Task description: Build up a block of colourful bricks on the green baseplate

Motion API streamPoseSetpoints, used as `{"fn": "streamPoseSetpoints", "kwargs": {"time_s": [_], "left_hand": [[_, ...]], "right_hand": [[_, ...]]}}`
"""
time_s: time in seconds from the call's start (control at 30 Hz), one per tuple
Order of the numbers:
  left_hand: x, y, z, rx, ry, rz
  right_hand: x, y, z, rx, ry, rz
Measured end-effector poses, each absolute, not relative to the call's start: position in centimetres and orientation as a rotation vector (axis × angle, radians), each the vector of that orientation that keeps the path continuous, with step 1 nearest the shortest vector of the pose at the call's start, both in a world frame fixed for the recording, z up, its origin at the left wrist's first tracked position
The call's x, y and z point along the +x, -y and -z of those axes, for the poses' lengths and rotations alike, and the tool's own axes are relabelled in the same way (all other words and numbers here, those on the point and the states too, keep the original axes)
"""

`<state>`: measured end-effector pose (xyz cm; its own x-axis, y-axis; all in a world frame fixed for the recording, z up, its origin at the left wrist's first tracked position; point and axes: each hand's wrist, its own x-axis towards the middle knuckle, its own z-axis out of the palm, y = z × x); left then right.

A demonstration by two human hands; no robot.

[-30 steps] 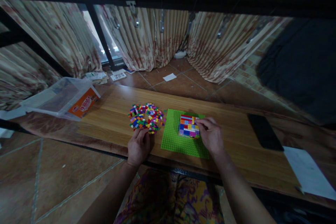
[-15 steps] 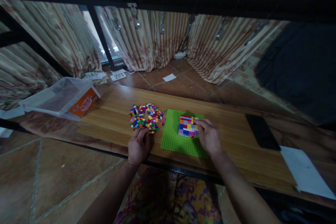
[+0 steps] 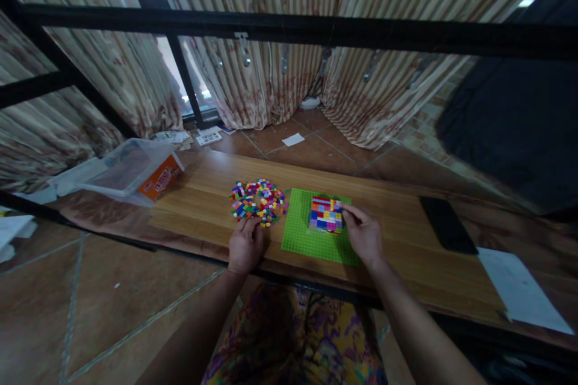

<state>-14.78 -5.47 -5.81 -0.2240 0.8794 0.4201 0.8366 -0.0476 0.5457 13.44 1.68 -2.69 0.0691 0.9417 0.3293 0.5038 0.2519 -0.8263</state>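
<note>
Small multicoloured building bricks lie in a loose pile on the wooden board. At the pile's near edge rests my left hand, fingers curled and close together; anything between its fingertips is hidden. To the right of the pile is a green studded baseplate. On it stands a low square block of joined bricks in mixed colours. My right hand is at the block's right side, fingers bent inward with the tips by its upper right corner. Whether a brick is in that pinch is too small to see.
A clear plastic bin with an orange label stands at the board's left end. A black phone and a white paper sheet lie to the right. A dark metal bar crosses in front of striped curtains.
My right hand's fingertips have shifted from over the block's upper right part to its right edge. My left hand stays at the pile. The whole view has tilted slightly.
</note>
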Motion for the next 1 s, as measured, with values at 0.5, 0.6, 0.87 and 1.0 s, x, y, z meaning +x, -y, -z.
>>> {"fn": "streamPoseSetpoints", "kwargs": {"time_s": [0.5,0.6,0.87,1.0], "left_hand": [[-15.0,5.8,5.8,1.946,-2.040,-1.156],[-15.0,5.9,5.6,1.970,-1.993,-1.166],[-14.9,5.9,5.4,1.977,-1.966,-1.183],[-14.8,5.7,5.6,1.985,-1.997,-1.163]], "right_hand": [[1.6,3.7,3.0,-1.139,1.983,-0.682],[-0.2,2.6,3.7,-1.182,2.072,-0.593],[-1.5,1.2,4.5,-1.277,2.216,-0.445],[-1.0,1.0,5.1,-1.332,2.166,-0.406]]}}
